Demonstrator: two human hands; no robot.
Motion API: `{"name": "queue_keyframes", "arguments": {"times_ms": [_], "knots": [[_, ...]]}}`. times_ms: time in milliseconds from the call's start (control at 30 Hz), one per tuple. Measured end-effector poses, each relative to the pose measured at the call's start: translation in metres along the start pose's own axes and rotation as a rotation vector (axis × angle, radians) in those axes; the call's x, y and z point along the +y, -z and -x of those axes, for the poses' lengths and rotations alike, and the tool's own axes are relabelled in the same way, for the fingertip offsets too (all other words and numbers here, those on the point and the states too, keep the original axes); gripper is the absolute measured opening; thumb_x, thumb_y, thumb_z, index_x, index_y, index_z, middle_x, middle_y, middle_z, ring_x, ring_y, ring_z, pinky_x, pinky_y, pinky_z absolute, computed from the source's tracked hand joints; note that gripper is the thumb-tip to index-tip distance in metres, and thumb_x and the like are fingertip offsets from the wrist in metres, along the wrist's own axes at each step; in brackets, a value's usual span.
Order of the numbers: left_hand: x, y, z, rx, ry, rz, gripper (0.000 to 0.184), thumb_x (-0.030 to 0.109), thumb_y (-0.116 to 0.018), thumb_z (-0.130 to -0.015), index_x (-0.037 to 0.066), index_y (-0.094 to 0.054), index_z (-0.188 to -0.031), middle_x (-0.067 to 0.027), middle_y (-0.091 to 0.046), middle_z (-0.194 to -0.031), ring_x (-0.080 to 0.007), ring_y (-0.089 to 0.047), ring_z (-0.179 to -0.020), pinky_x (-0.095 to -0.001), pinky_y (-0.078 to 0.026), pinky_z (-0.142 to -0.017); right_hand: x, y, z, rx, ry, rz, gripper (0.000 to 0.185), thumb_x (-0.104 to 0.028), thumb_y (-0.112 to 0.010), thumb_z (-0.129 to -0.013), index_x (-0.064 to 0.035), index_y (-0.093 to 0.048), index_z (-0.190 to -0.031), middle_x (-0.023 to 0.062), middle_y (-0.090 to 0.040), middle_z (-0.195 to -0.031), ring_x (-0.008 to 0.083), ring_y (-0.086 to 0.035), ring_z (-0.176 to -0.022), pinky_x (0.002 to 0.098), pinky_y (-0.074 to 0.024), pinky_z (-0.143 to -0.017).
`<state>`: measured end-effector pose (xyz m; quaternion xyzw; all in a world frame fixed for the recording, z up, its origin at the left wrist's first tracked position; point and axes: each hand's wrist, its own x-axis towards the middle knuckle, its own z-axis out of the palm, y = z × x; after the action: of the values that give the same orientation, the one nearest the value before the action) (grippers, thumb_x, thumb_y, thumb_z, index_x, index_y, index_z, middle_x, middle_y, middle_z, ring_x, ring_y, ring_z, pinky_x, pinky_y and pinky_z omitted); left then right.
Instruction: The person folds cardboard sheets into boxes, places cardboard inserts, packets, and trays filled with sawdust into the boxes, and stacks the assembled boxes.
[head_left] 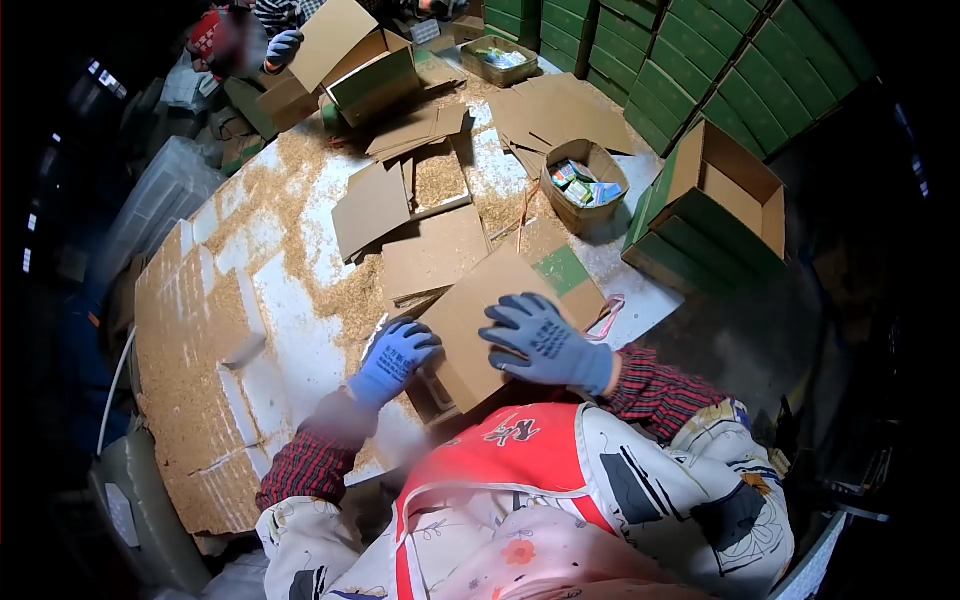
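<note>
A brown cardboard sheet [462,335] lies tilted in front of me, over an open cardboard box [432,397] that shows below its left edge. My left hand [395,358], in a blue-grey work glove, is at the sheet's left edge with its fingers bent onto it; the thumb is hidden. Across the sheet's right part, my right hand [545,343], gloved too, rests flat with its fingers spread. Another cardboard piece with a green patch [562,268] lies just behind the sheet. Beside it is a pink strap [607,316].
Flat cardboard pieces [434,250] and loose shavings [355,285] cover much of the white table. A tub with small packets [585,188] stands behind, an open green box [710,200] at right. Green boxes [690,70] are stacked beyond. Across the table, another person's gloved hand [284,48] holds cardboard.
</note>
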<state>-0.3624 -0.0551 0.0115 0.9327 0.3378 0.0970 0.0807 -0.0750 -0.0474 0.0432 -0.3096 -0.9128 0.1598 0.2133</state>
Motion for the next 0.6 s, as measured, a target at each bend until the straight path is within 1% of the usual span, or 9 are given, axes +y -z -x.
{"name": "queue_keyframes", "arguments": {"times_ms": [33, 133, 200, 267, 333, 367, 433, 567, 600], "knots": [[-0.001, -0.005, -0.005, 0.006, -0.006, -0.008, 0.028, 0.007, -0.057, -0.070, 0.014, -0.065, -0.096, -0.0015, -0.062, -0.106, -0.0210, -0.054, -0.105, -0.0404, -0.038, -0.100, 0.006, -0.033, 0.006, -0.171, -0.034, 0.098, 0.038, -0.038, -0.061, -0.078, -0.0107, -0.061, -0.104, 0.0152, -0.050, -0.121, 0.0355, -0.042, -0.116, 0.0545, -0.0304, -0.096], [-0.012, -0.034, -0.014, -0.118, 0.008, -0.223, 0.012, 0.016, -0.057, -0.072, 0.014, -0.066, -0.080, -0.0040, -0.059, -0.087, -0.0219, -0.053, -0.092, -0.0358, -0.039, -0.091, 0.000, -0.071, -0.003, -0.152, -0.048, 0.364, 0.043, -0.040, -0.061, -0.076, -0.0084, -0.060, -0.105, 0.0203, -0.044, -0.126, 0.0427, -0.035, -0.121, 0.0615, -0.0284, -0.094], [-0.001, -0.042, -0.015, -0.255, 0.087, -0.347, 0.011, 0.016, -0.059, -0.070, 0.015, -0.066, -0.078, -0.0041, -0.060, -0.090, -0.0226, -0.053, -0.095, -0.0347, -0.040, -0.090, -0.020, -0.066, -0.019, -0.471, -0.250, 0.335, 0.050, -0.044, -0.061, -0.075, -0.0082, -0.059, -0.110, 0.0242, -0.042, -0.126, 0.0461, -0.034, -0.121, 0.0666, -0.0265, -0.091], [0.018, -0.027, -0.031, -0.542, 0.189, -0.455, 0.007, 0.019, -0.062, -0.067, 0.016, -0.067, -0.071, -0.0046, -0.063, -0.084, -0.0225, -0.058, -0.091, -0.0317, -0.043, -0.081, -0.021, -0.076, -0.019, -0.456, -0.255, 0.378, 0.052, -0.046, -0.061, -0.075, -0.0081, -0.059, -0.111, 0.0247, -0.042, -0.125, 0.0468, -0.034, -0.120, 0.0675, -0.0264, -0.090], [0.012, -0.031, -0.021, -0.452, 0.193, -0.456, 0.007, 0.020, -0.063, -0.069, 0.016, -0.068, -0.069, -0.0036, -0.064, -0.074, -0.0222, -0.061, -0.079, -0.0343, -0.046, -0.072, -0.020, -0.088, -0.017, -0.413, -0.257, 0.402, 0.054, -0.049, -0.059, -0.077, -0.0080, -0.058, -0.112, 0.0251, -0.041, -0.125, 0.0474, -0.032, -0.121, 0.0701, -0.0253, -0.088], [0.010, -0.034, -0.016, -0.397, 0.213, -0.441, 0.006, 0.019, -0.063, -0.069, 0.016, -0.068, -0.069, -0.0033, -0.063, -0.073, -0.0221, -0.062, -0.076, -0.0353, -0.046, -0.070, -0.026, -0.078, -0.019, -0.364, -0.278, 0.346, 0.051, -0.047, -0.059, -0.077, -0.0081, -0.058, -0.110, 0.0244, -0.047, -0.119, 0.0450, -0.039, -0.116, 0.0628, -0.0311, -0.090], [0.024, -0.018, -0.024, -0.504, 0.390, -0.377, 0.009, 0.017, -0.062, -0.070, 0.015, -0.068, -0.078, -0.0056, -0.064, -0.088, -0.0236, -0.060, -0.089, -0.0370, -0.046, -0.078, -0.003, -0.120, -0.024, -0.511, -0.378, -0.328, 0.049, -0.045, -0.059, -0.076, -0.0081, -0.058, -0.108, 0.0236, -0.055, -0.108, 0.0429, -0.048, -0.108, 0.0520, -0.0375, -0.090], [0.031, -0.027, -0.027, -0.214, 0.448, -0.110, 0.044, 0.027, -0.064, -0.076, 0.012, -0.057, -0.116, -0.0123, -0.054, -0.121, -0.0323, -0.051, -0.108, -0.0421, -0.043, -0.091, 0.016, -0.155, -0.020, -0.426, -0.402, -0.159, 0.055, -0.048, -0.057, -0.077, -0.0057, -0.059, -0.112, 0.0200, -0.055, -0.115, 0.0382, -0.052, -0.107, 0.0478, -0.0440, -0.088], [0.030, -0.046, -0.019, -0.180, 0.469, -0.097, 0.058, 0.034, -0.065, -0.076, 0.010, -0.049, -0.126, -0.0176, -0.049, -0.127, -0.0371, -0.049, -0.109, -0.0440, -0.042, -0.093, 0.010, -0.130, -0.020, -0.368, -0.346, -0.341, 0.052, -0.046, -0.058, -0.078, -0.0051, -0.060, -0.110, 0.0181, -0.058, -0.109, 0.0365, -0.056, -0.100, 0.0447, -0.0457, -0.086]]}}
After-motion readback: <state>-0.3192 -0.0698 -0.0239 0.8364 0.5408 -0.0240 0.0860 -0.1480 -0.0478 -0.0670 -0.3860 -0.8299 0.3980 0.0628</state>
